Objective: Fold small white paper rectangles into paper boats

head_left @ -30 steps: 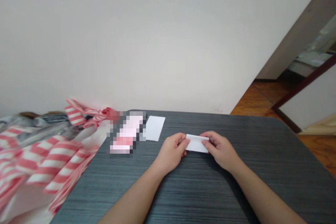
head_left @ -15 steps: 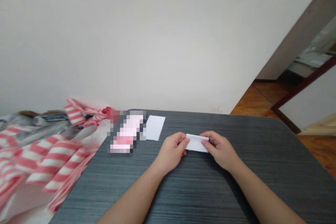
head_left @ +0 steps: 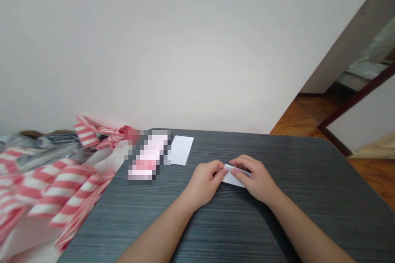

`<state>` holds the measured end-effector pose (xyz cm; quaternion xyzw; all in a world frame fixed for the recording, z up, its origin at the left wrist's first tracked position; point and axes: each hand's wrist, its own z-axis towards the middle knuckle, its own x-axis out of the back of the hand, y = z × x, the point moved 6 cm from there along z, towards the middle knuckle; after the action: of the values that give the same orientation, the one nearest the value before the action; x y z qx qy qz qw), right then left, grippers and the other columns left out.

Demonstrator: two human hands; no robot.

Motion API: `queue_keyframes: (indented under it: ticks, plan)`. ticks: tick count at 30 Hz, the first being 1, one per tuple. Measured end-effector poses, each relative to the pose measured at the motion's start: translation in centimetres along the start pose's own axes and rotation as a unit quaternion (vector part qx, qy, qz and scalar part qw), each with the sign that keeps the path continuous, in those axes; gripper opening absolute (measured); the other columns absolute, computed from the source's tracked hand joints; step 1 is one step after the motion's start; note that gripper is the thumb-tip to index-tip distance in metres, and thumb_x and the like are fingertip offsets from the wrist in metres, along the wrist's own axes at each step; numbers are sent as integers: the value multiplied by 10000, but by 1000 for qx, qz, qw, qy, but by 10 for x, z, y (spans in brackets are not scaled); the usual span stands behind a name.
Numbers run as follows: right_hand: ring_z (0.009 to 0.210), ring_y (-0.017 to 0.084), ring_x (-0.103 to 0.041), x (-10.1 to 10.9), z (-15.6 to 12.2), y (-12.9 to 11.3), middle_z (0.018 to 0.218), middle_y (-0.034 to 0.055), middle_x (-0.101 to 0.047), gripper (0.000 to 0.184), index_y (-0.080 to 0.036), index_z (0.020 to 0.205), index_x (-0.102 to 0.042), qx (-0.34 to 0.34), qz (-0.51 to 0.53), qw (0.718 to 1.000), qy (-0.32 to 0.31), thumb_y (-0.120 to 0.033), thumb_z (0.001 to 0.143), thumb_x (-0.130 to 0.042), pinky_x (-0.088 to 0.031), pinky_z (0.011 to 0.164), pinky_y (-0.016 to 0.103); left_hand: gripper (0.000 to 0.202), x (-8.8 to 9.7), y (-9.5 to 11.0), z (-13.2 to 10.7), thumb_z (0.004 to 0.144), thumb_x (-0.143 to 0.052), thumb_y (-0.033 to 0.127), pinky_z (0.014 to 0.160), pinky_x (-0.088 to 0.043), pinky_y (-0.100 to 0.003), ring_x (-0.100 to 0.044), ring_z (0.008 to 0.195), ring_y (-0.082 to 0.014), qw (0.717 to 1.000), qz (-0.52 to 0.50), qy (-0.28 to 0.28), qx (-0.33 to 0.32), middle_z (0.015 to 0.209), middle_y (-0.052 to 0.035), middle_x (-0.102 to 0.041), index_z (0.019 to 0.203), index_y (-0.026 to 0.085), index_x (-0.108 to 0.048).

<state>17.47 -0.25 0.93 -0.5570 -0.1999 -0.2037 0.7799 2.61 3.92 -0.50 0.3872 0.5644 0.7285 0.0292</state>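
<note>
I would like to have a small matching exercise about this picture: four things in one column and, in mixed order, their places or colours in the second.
Column one
1. held paper
2. striped cloth
3. table
4. loose sheet

Column two
A. dark, with fine streaks
B. white, lying untouched
C. between the left hand and the right hand
D. red and white, left of the table

Pairs: 1-C, 2-D, 3-A, 4-B

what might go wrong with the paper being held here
The held paper sits slanted between the left hand and right hand, so it might get creased askew. Both hands grip it with thumb and fingers, so an uneven pull could perhaps wrinkle or tear it.
</note>
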Motion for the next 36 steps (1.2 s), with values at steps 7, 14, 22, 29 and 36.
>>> queue_keyframes:
  ticks: [7,14,22,29,36]
  plan:
    - [755,171,-619,-5,3,-10,798,44,-663,123,-189,861,-705,26,-7,1000,-12,-201,905,-590,-461,704,282,359,-2,6,-1,958,-440,399,561,-287,-231,-467,600,-112,999,24,-27,-27,629,30,-537,715,171,-574]
    - [717,163,-610,-4,4,-10,747,23,-648,151,-193,775,-688,0,0,1000,0,-169,889,-592,-452,675,270,315,-1,8,-1,948,-465,355,561,-292,-223,-462,599,-106,999,22,-23,-25,631,37,-532,714,171,-571]
    - [713,166,-607,-4,5,-9,745,29,-648,163,-187,757,-685,-12,9,1000,4,-185,886,-584,-451,670,275,293,-1,8,-2,926,-487,344,545,-289,-214,-451,591,-106,999,13,-26,-17,628,34,-539,712,167,-580]
    - [711,172,-607,-5,6,-8,737,30,-650,192,-194,731,-671,-14,12,1000,2,-203,894,-569,-455,676,285,303,-1,8,-1,921,-479,353,542,-286,-218,-448,590,-113,1000,-1,-26,-14,625,27,-530,697,170,-570]
    - [749,182,-615,-1,3,1,777,37,-662,148,-195,788,-680,-39,15,999,12,-213,886,-570,-458,694,287,293,1,0,1,901,-502,364,540,-295,-213,-433,588,-113,999,-44,-2,11,618,31,-502,683,171,-536]
